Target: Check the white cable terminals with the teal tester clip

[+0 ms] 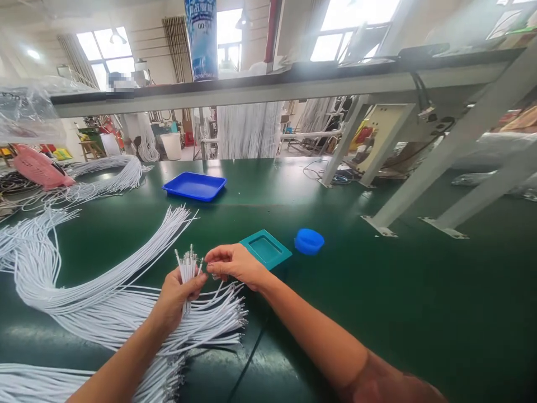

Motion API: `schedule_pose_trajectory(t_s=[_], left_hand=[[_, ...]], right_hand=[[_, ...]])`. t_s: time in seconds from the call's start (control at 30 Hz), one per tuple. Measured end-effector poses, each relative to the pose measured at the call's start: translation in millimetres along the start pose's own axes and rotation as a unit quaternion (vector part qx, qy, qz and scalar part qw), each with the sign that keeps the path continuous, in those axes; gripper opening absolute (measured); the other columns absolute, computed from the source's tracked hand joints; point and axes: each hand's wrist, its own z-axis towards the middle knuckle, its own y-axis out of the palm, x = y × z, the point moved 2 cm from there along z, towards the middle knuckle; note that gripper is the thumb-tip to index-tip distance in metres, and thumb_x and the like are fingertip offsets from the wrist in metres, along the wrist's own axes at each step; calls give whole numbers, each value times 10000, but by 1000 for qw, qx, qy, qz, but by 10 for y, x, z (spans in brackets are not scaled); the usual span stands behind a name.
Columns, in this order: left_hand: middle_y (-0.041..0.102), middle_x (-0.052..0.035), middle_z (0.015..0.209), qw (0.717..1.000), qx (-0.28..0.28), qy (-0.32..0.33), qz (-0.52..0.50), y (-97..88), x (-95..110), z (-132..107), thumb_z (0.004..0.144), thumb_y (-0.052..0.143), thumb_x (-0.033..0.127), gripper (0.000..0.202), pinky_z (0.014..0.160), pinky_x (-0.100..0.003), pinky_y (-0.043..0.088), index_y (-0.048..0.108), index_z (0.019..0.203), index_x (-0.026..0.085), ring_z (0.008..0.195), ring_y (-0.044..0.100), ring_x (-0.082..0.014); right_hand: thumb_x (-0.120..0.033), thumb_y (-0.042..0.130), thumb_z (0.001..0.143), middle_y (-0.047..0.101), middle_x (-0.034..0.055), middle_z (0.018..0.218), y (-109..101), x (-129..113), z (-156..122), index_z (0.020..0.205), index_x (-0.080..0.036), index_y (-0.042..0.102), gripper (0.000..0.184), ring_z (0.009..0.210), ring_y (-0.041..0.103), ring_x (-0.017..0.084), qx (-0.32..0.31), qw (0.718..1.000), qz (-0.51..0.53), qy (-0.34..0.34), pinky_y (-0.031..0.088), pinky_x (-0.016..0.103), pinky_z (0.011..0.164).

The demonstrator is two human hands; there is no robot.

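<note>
My left hand (178, 296) is closed round a small bunch of white wires (187, 267), holding their stripped ends upright. My right hand (235, 263) pinches at the tip of one of these wire ends, just right of the bunch. Beneath both hands a large heap of white wires (126, 296) lies spread over the green table (377, 291), their ends pointing right. A teal square tray (265, 249) sits right behind my right hand, and a round blue lid (309, 241) lies beside it.
A blue rectangular tray (195, 186) rests farther back. More white wire bundles (104, 179) and a pink object (39, 168) lie at the far left. A metal shelf frame (419, 184) with slanted legs stands on the table at the right.
</note>
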Motion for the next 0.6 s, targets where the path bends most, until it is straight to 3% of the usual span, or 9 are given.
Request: schedule_pose_trajectory(t_s=[0.17, 0.27, 0.33, 0.47, 0.6], left_hand=[[520, 24, 536, 1000, -14, -7, 20, 9, -29, -3, 555, 764, 220, 231, 420, -188, 276, 637, 716, 113, 458, 400, -59], [633, -22, 682, 1000, 15, 19, 18, -15, -37, 5, 549, 771, 201, 255, 605, -209, 400, 676, 775, 131, 635, 533, -110], [656, -28, 743, 999, 28, 34, 24, -28, -34, 7, 559, 767, 195, 250, 702, -225, 408, 683, 789, 145, 719, 558, -128], [666, -20, 719, 998, 34, 43, 35, -25, -22, -7, 551, 768, 190, 231, 693, -230, 415, 693, 766, 153, 699, 567, -132], [693, -49, 748, 999, 36, 36, 11, -7, -22, -19, 547, 769, 188, 236, 704, -250, 429, 713, 771, 144, 727, 589, -161]], right_hand=[[-381, 713, 581, 515, -44, 506, 85, 82, -46, 691, -132, 632, 285, 441, 394, 50, 27, 999, 12, -16, 301, 188, 412], [-376, 710, 590, 512, -40, 492, 95, 87, -54, 656, -133, 637, 262, 446, 395, 53, 66, 997, -2, -43, 280, 188, 410], [-358, 728, 565, 552, -23, 537, 95, 85, -51, 644, -135, 635, 253, 483, 440, 65, 91, 994, -5, -56, 318, 193, 437], [-350, 743, 531, 591, -2, 576, 95, 96, -42, 631, -143, 632, 256, 525, 495, 90, 122, 991, 4, -58, 392, 220, 497], [-335, 740, 538, 582, -9, 533, 101, 100, -43, 610, -141, 650, 225, 478, 463, 77, 126, 991, 14, -44, 363, 214, 463]])
